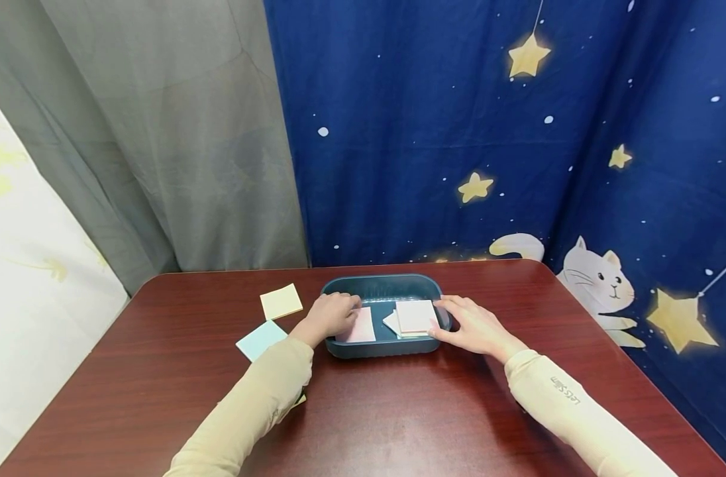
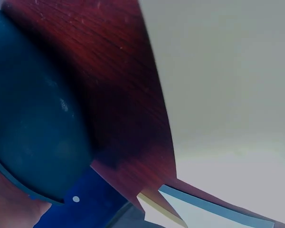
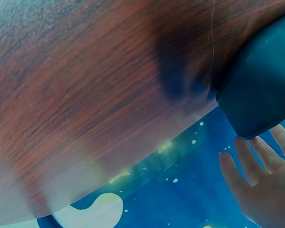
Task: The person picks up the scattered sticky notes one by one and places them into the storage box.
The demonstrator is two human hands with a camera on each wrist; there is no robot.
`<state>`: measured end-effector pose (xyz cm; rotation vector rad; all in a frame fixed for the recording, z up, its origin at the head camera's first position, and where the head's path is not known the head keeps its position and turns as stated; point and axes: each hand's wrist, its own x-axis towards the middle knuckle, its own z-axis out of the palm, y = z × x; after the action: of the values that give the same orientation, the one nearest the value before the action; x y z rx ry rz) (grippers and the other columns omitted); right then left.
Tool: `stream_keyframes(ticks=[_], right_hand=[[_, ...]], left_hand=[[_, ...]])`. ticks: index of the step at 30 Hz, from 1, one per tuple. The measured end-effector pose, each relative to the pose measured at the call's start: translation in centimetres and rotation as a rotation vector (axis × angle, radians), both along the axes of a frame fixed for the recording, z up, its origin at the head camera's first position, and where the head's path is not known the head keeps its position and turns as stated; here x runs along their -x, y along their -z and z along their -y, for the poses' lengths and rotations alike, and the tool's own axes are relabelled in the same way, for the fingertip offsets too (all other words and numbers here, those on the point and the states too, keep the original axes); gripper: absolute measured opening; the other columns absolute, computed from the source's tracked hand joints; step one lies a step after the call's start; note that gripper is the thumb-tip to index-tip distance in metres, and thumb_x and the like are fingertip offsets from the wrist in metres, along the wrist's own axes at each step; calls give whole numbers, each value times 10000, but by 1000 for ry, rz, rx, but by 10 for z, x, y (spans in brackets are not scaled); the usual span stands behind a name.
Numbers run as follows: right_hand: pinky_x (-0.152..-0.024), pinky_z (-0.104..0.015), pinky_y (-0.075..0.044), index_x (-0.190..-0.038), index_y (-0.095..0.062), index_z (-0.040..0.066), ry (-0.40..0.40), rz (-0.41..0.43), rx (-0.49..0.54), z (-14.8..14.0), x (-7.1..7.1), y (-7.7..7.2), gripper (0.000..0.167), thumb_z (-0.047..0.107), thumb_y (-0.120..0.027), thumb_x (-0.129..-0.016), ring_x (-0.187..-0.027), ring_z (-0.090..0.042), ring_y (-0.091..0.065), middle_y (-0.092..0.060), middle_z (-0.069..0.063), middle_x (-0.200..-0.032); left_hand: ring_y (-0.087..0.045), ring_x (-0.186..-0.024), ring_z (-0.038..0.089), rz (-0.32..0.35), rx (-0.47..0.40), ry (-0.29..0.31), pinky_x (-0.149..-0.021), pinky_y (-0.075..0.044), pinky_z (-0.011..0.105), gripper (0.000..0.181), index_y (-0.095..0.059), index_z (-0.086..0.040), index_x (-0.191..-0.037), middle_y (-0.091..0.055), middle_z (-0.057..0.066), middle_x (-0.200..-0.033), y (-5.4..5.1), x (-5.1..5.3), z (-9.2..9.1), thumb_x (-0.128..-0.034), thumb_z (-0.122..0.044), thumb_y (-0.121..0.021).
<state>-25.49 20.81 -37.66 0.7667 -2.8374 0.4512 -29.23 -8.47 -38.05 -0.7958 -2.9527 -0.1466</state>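
Note:
A dark teal plastic basin [image 1: 381, 349] stands on the table with square sticky note pads inside. My left hand [image 1: 330, 313] reaches over its left wall, fingers curled at the edge of a pink sticky note pad [image 1: 363, 326]; the thumb is hidden. My right hand [image 1: 473, 326] comes over the right wall, thumb and index finger pinching the right edge of a whitish sticky note pad [image 1: 415, 315]. Beneath that pad lies another pale pad [image 1: 391, 322]. In the right wrist view, the other fingers [image 3: 249, 161] extend past the basin's rim.
Left of the basin lie a yellow pad [image 1: 281, 302] and a light blue pad [image 1: 261, 340]. Another yellowish pad [image 1: 299, 401] shows partly beneath the left forearm. Behind the reddish-brown table [image 1: 387, 424] hang grey and blue curtains.

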Motion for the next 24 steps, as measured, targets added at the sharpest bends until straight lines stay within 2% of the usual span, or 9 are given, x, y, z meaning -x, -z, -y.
stream_keyframes(ticks=[5, 12, 18, 24], right_hand=[[-851, -486, -366, -1230, -526, 98, -2, -3, 1, 0, 0, 0, 707, 623, -511, -756, -1130, -265, -419, -469, -103, -1248], [-852, -483, -366, -1229, -527, 104, -2, -6, 0, 0, 0, 1, 708, 628, -508, -754, -1127, -263, -422, -473, -99, -1242], [-849, -493, -365, -1229, -527, 105, -1, -1, 0, 0, 0, 1, 713, 632, -509, -750, -1128, -260, -420, -474, -99, -1243], [-847, -493, -367, -1230, -525, 103, -4, 2, -5, 0, 0, -1, 707, 622, -521, -750, -1121, -263, -424, -478, -102, -1235]], left_hand=[[-555, -887, 205, 30, -5, -5, -781, -416, 389, 202, -617, -145, -1020, -614, 35, -958, -1, -3, 1, -848, -243, -577], [-543, -895, 210, 33, -24, 6, -773, -428, 374, 233, -618, -138, -1044, -604, 35, -977, -3, -8, 3, -840, -246, -591], [-539, -880, 199, -8, -68, 39, -753, -438, 356, 227, -622, -126, -1035, -601, 33, -967, -5, -15, 7, -841, -240, -587], [-540, -860, 190, -77, -139, 79, -707, -439, 343, 227, -633, -114, -1028, -604, 29, -963, -9, -28, 17, -835, -226, -588]])
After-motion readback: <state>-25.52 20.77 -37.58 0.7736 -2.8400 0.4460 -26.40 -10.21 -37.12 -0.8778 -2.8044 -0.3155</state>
